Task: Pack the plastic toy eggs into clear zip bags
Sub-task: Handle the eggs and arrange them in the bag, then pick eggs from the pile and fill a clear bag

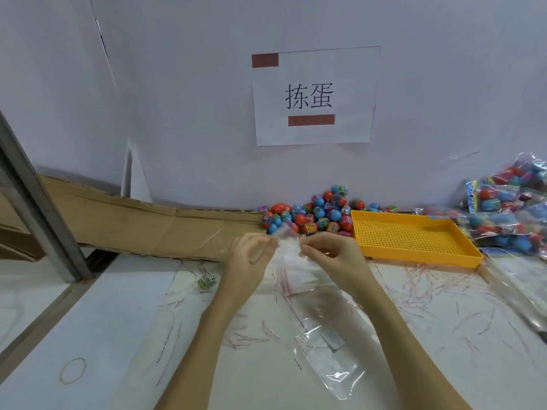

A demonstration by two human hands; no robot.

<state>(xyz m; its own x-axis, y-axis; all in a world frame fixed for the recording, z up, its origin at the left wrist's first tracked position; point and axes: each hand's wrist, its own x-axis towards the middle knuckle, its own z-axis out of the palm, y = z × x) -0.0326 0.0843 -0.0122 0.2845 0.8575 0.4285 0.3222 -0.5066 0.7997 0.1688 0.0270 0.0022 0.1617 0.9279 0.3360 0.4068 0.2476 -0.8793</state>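
Both hands, left hand [250, 255] and right hand [331, 253], pinch the clear zip bag [288, 250] between them.

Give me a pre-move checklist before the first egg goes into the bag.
1. Both hands on the bag: ok. Left hand and right hand pinch the top of the clear zip bag.
2. Bag mouth open: cannot tell, the film is too transparent.
3. Bag holds no eggs yet: ok, none visible inside.
4. Egg supply close by: ok, the egg pile lies just behind the hands.
5. Stray egg left of the left hand: not ok, still loose.
6. Yellow tray: ok, nothing in it.
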